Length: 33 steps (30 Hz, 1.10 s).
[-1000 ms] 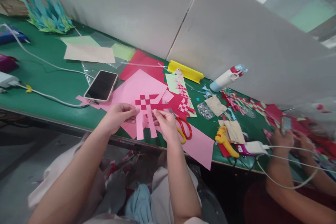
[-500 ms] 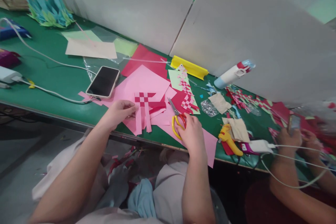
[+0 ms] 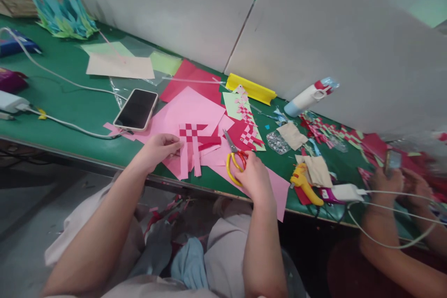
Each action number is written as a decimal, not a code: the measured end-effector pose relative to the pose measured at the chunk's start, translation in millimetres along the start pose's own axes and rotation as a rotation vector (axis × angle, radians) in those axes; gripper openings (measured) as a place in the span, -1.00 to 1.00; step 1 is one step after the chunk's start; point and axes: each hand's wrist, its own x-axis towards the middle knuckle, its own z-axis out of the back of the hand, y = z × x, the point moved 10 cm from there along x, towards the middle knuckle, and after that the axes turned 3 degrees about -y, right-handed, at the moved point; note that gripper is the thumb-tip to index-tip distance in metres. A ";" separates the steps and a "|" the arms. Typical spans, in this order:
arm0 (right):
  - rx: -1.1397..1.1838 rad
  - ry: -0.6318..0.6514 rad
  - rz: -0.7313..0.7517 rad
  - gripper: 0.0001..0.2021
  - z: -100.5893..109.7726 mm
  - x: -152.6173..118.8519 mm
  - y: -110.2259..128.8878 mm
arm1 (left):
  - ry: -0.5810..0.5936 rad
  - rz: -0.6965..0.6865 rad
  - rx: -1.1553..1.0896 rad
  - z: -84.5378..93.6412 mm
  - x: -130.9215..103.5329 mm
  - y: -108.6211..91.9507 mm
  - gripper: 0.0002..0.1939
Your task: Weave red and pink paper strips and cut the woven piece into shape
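Observation:
Between the thumb and fingers of my left hand [image 3: 163, 149] is the left edge of a woven pink-and-red paper piece [image 3: 189, 133], whose loose strips hang toward the table edge. My right hand [image 3: 253, 172] is closed on the handles of scissors [image 3: 230, 142] with one yellow and one red loop. The blades point up and left, a little to the right of the woven piece and apart from it. Pink sheets [image 3: 188, 104] lie beneath. Just beyond the scissors, a checkered paper fish [image 3: 248, 136] rests on red and pale green paper.
A phone [image 3: 137, 109] lies left of the pink sheets. Behind are a red sheet [image 3: 190, 81] and a yellow holder [image 3: 251, 89]. At right are a bottle [image 3: 309, 99], a yellow glue gun [image 3: 305, 185], white cables and another person's hands [image 3: 387, 186] holding a phone.
My right hand has shifted slightly with the scissors, whose yellow loop sits a little further left. My left hand stays on the woven piece. The other person's hands have moved slightly.

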 end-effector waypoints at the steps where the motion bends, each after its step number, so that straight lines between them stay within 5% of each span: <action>1: 0.000 -0.016 -0.011 -0.56 0.3 0.7 0.3 | 0.001 0.001 0.002 -0.1 -0.1 0.0 -0.69; 9: 0.079 -0.056 -0.042 -0.48 -1.7 3.2 2.9 | 0.002 -0.025 0.029 1.6 3.1 2.0 -0.71; 18: 0.486 -0.144 -0.151 -0.43 5.4 2.5 -19.2 | -0.003 -0.019 0.004 2.1 1.7 1.2 -0.68; 25: 1.047 -0.071 -0.210 -0.41 -17.3 4.4 -27.6 | -0.008 -0.024 0.018 3.4 1.5 1.4 -0.69; 33: 1.441 0.113 -0.226 -0.46 -29.7 -1.9 5.3 | -0.026 0.005 0.004 4.9 4.1 5.5 -0.64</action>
